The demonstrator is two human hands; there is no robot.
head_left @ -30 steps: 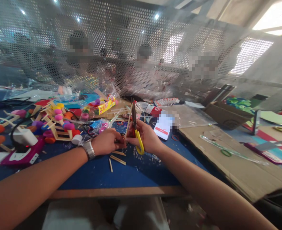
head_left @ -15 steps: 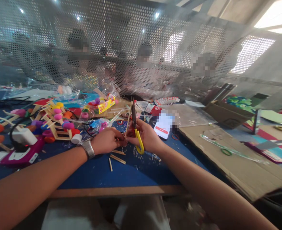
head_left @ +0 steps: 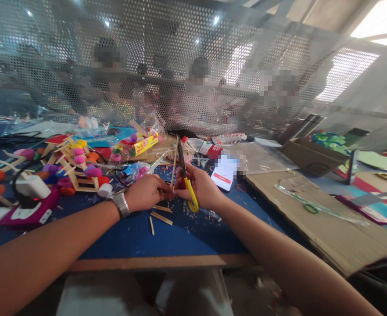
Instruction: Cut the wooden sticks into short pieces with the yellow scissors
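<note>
My left hand [head_left: 149, 193], with a metal watch [head_left: 120, 204] at its wrist, pinches the lower end of a thin wooden stick [head_left: 174, 164] that points up and away from me. Yellow-handled scissors [head_left: 189, 191] are in my right hand [head_left: 202, 186], their dark blades pointing away beside the stick. The fingertips of both hands meet around the stick's near end, so the exact grip there is partly hidden. Several cut wooden sticks [head_left: 161, 218] lie on the blue table [head_left: 121, 241] just below my hands, with small pale shavings to their right.
A phone [head_left: 224, 172] with a lit screen lies right of my hands. Further right is flat cardboard [head_left: 299, 215]; at left, a stick model with coloured pompoms [head_left: 78, 160] and a purple power strip [head_left: 32, 215]. A bottle [head_left: 202, 147] lies behind. People sit beyond a perforated screen [head_left: 167, 52].
The scissors have tilted, their tips swinging slightly to the left towards the stick. The stick leans a little more upright. Both hands stay in nearly the same place.
</note>
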